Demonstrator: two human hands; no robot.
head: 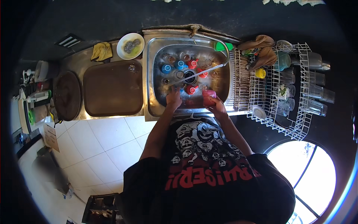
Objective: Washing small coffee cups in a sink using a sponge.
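My left hand (174, 100) reaches into the steel sink (223, 96), its fingertips under the water near a small glass (165, 81). Whether those fingers grip anything is hidden by the splash. In my right hand (218, 107) is a pink-red object (209, 97), held over the sink's front right; I cannot tell if it is a cup or a sponge. Several small cups stand in the basin, among them a blue cup (166, 69) and a red cup (192, 89), with clear glasses between them. Water runs from the curved faucet (227, 51) across the drain (190, 77).
Left of the sink lie a brown tray (113, 89), a round dark tray (67, 95), a white bowl (122, 51) with a scouring pad, and a yellow cloth (101, 51). A green item (223, 46) sits at the back rim. On the right, a wire dish rack (268, 117) holds glasses.
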